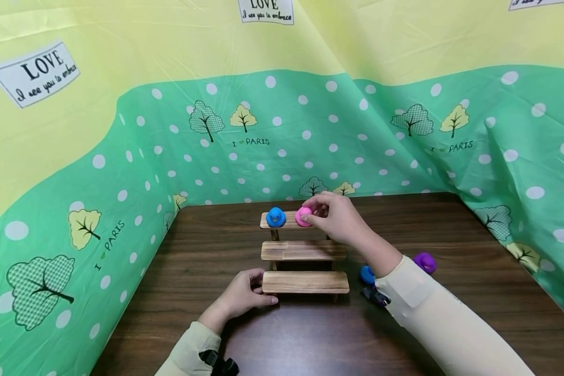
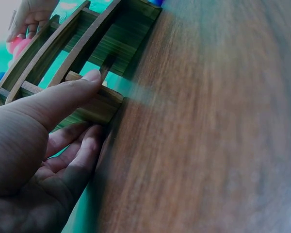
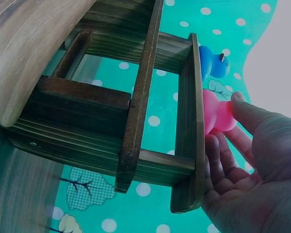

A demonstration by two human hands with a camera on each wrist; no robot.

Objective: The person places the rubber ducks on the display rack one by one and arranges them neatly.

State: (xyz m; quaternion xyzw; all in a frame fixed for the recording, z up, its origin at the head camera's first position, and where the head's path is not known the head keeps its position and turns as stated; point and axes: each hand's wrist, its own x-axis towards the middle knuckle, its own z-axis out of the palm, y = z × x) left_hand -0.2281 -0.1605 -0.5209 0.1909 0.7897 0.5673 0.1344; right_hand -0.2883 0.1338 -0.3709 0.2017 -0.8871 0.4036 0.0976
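A three-tier wooden display stand (image 1: 305, 282) stands on the table. My left hand (image 1: 242, 295) grips the left end of its lowest step; in the left wrist view, the thumb (image 2: 80, 90) and fingers lie on either side of that end. On the top step, my right hand (image 1: 337, 218) pinches a pink rubber duck (image 1: 302, 215) between thumb and fingers. The pink duck (image 3: 214, 111) appears to touch the step in the right wrist view. To its left a blue rubber duck (image 1: 275, 217) sits on the same step. Both lower steps hold nothing.
Right of the stand, a second blue toy (image 1: 366, 275), partly hidden by the right forearm, and a purple toy (image 1: 425, 262) lie on the dark wooden table (image 1: 207, 235). A patterned green and yellow cloth (image 1: 282, 125) hangs behind and along the sides.
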